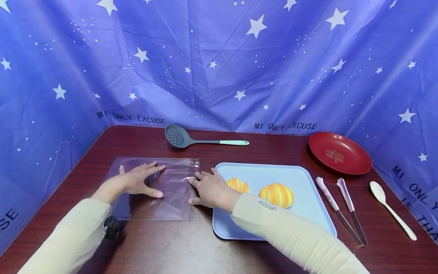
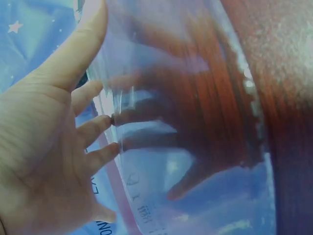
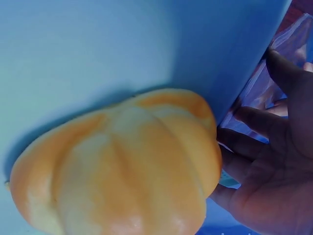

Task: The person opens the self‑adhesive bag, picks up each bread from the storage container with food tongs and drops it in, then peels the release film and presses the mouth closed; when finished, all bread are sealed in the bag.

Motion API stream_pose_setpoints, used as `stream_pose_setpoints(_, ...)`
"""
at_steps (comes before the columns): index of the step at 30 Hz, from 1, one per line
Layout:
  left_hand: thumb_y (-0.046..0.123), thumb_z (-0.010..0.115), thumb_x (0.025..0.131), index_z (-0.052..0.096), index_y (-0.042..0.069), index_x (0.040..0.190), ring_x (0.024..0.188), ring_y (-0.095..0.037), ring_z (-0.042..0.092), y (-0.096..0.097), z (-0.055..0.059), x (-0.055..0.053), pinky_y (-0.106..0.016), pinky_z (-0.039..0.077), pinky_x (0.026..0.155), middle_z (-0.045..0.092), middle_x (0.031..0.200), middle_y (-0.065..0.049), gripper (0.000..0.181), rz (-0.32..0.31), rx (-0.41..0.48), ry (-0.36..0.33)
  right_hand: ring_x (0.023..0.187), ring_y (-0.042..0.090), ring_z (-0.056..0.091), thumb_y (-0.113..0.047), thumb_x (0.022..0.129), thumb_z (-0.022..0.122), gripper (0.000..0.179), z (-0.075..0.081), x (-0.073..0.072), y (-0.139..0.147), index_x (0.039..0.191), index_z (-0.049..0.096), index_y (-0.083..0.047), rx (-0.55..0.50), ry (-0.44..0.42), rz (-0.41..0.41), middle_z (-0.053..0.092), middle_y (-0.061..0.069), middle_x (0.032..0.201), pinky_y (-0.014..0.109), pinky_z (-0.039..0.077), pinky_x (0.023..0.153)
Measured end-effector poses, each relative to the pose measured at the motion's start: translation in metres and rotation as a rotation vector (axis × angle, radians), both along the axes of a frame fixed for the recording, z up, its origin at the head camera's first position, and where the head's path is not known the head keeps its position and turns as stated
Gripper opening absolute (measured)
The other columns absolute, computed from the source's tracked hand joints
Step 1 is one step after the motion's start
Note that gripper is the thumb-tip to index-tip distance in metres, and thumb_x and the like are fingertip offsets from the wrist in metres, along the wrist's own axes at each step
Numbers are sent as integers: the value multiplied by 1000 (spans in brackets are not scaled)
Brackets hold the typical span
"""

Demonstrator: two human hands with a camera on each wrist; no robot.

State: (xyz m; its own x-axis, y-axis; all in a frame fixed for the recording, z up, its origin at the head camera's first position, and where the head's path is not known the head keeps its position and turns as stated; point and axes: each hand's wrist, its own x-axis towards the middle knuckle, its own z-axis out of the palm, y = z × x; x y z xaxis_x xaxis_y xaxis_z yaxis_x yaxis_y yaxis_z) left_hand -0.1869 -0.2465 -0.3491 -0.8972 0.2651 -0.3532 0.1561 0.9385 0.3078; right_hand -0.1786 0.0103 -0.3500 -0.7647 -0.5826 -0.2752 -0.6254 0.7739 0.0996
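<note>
A transparent plastic bag (image 1: 171,207) lies flat on the table at the left. My left hand (image 1: 138,180) is spread over it, fingers straight and thumb stretched to the right; in the left wrist view the hand (image 2: 46,137) is mirrored in the shiny film. At the bag's right edge my right hand (image 1: 210,190) rests its extended fingertips, its wrist crossing the tray's left rim. Two striped bread rolls (image 1: 276,195) sit on the light blue tray (image 1: 308,224), the left one partly hidden by the right arm. The right wrist view shows a roll (image 3: 117,171) beside that hand.
Behind the bag lies a grey slotted skimmer (image 1: 178,137) with a mint handle. Right of the tray are metal tongs (image 1: 345,209) with pale paw-shaped tips, a red oval plate (image 1: 356,160) and a cream spoon (image 1: 393,213). A blue starry curtain (image 1: 219,95) borders the table.
</note>
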Motion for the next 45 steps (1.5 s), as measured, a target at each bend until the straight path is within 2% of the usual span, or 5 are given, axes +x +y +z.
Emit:
stream_pose_setpoints(4, 68, 79, 74, 41, 17, 156, 146, -52, 23, -1, -2, -3, -88, -3, 100, 28, 162, -23, 103, -23, 25, 88, 147, 20, 38, -61, 97, 58, 71, -1, 0, 2, 156, 44, -25, -8, 6, -2, 43, 3, 158, 47, 22, 122)
stream_pose_setpoints(11, 56, 77, 84, 59, 15, 145, 138, -52, 39, -3, -9, -6, -79, 26, 104, 44, 153, -25, 75, -143, 113, 262, 147, 21, 37, -61, 96, 59, 70, -1, -1, 2, 155, 46, -24, -27, 7, 4, 43, 3, 158, 47, 23, 122)
stream_pose_setpoints(17, 51, 78, 85, 59, 17, 144, 136, -51, 43, -10, -17, -4, -78, 29, 103, 46, 152, -24, 71, -158, 62, 274, 146, 21, 39, -60, 96, 60, 70, -1, 1, 0, 155, 46, -24, -28, 14, 12, 45, 2, 157, 46, 24, 121)
stream_pose_setpoints(30, 44, 85, 79, 74, 23, 126, 134, -43, 50, -22, -30, -7, -75, 25, 104, 57, 145, -13, 53, -142, 176, 383, 145, 20, 41, -60, 96, 61, 69, -1, 1, 0, 154, 47, -25, -20, 27, 6, 47, 1, 156, 45, 25, 121)
stream_pose_setpoints(45, 53, 82, 78, 72, 24, 131, 142, -49, 35, -26, -29, 0, -81, 12, 106, 52, 150, -16, 61, -189, 214, 303, 146, 19, 39, -61, 96, 59, 70, -1, 1, 0, 155, 45, -25, 2, 30, 9, 44, 2, 157, 44, 25, 121)
